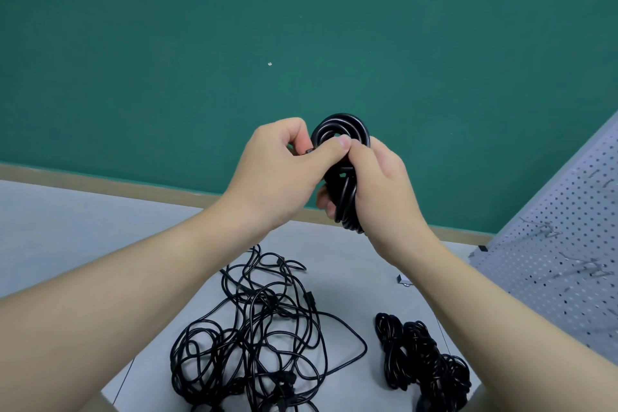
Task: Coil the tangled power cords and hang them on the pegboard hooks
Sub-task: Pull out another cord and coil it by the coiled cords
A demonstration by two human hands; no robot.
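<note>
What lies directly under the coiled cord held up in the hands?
Below the coiled cord lies the grey table with a tangled cord pile. The forearms cover part of the table.

Both bare forearms raised in front, hands meeting mid-view, left hand (277, 174) fingers curled, thumb and forefinger pinching, right hand (384, 187) wrapped in a fist-like grip, knuckles nearly touching left thumb
</note>
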